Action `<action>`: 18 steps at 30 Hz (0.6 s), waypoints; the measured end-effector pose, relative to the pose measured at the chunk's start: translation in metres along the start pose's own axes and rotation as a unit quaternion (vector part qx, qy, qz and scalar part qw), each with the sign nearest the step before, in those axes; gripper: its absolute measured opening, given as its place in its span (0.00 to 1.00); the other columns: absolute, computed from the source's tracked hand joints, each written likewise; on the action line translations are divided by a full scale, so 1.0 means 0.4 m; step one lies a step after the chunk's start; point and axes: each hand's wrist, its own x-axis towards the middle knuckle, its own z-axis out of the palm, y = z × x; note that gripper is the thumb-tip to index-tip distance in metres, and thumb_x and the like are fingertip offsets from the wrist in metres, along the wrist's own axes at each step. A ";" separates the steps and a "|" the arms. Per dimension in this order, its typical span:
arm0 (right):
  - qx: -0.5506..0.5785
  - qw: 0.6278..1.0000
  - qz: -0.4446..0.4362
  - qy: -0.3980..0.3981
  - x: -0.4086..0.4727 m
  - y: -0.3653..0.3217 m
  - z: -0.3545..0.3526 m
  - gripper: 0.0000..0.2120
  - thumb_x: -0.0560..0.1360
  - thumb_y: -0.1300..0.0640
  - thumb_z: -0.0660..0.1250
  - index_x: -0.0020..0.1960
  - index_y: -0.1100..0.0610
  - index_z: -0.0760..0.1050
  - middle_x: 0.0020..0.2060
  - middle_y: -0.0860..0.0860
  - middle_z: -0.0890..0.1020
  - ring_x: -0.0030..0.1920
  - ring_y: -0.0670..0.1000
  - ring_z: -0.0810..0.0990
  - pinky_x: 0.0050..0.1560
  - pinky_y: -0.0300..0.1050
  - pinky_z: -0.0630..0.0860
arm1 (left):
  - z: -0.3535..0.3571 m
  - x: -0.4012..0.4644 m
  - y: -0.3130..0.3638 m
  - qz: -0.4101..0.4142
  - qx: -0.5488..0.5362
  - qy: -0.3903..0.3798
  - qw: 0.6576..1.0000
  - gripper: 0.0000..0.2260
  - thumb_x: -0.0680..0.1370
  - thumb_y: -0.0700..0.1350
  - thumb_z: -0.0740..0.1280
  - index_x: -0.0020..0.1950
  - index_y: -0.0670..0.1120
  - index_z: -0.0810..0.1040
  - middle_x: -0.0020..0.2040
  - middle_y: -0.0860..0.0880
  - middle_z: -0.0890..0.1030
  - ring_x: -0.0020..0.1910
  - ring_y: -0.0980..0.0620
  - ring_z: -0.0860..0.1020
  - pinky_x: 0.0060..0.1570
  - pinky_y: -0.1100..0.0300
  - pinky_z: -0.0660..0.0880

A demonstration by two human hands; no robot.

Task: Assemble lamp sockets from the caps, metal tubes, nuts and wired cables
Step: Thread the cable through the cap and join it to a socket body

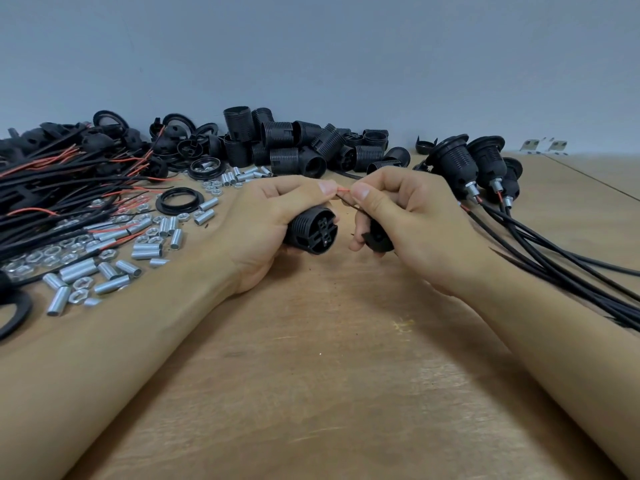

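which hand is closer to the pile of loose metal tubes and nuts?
Left. The left hand sits just right of the metal tubes and nuts, holding a socket body. The right hand is farther right, beyond the left.

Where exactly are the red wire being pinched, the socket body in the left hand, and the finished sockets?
red wire (pixel 344 191), head view: bare stretch between both thumbs.
socket body (pixel 318 231), head view: its open end face.
finished sockets (pixel 457 161), head view: threaded barrel of the nearest one.
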 end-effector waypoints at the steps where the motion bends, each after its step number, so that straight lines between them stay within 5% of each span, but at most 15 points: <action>1: 0.005 1.000 0.003 0.002 0.001 0.001 0.002 0.10 0.82 0.60 0.61 0.44 0.58 0.76 0.25 0.50 0.78 0.31 0.63 0.80 0.29 0.43 0.73 | 0.000 0.000 -0.001 -0.002 0.000 0.001 1.000 0.07 0.74 0.49 0.71 0.38 0.49 0.85 0.32 0.51 0.80 0.27 0.55 0.75 0.25 0.65 0.68; 5: 0.083 0.996 0.023 0.039 0.006 -0.001 0.000 0.07 0.81 0.60 0.62 0.46 0.59 0.76 0.25 0.49 0.74 0.29 0.50 0.78 0.29 0.43 0.76 | 0.005 0.000 -0.004 -0.003 -0.016 -0.001 1.000 0.08 0.71 0.51 0.71 0.37 0.47 0.84 0.32 0.50 0.81 0.26 0.55 0.75 0.24 0.67 0.67; 11: 0.039 0.999 -0.005 0.013 0.000 -0.012 -0.005 0.06 0.77 0.63 0.69 0.43 0.56 0.81 0.26 0.50 0.77 0.29 0.49 0.76 0.32 0.43 0.79 | 0.006 -0.002 -0.004 -0.022 -0.033 -0.017 0.999 0.09 0.78 0.49 0.67 0.42 0.46 0.81 0.32 0.49 0.81 0.25 0.53 0.75 0.21 0.66 0.63; 16: 0.043 0.998 -0.055 -0.004 -0.010 -0.044 -0.028 0.07 0.76 0.64 0.71 0.40 0.56 0.81 0.29 0.63 0.73 0.29 0.50 0.76 0.32 0.36 0.75 | -0.008 0.005 0.003 -0.064 -0.077 0.029 0.995 0.12 0.80 0.52 0.65 0.39 0.48 0.79 0.32 0.49 0.80 0.23 0.52 0.74 0.19 0.66 0.64; 18: 0.032 0.997 -0.064 -0.034 -0.017 -0.052 -0.022 0.09 0.75 0.63 0.71 0.39 0.52 0.82 0.29 0.59 0.72 0.28 0.51 0.75 0.31 0.36 0.75 | -0.011 0.006 0.004 -0.071 -0.084 0.032 0.993 0.12 0.80 0.51 0.64 0.41 0.46 0.77 0.30 0.49 0.79 0.21 0.52 0.72 0.18 0.66 0.63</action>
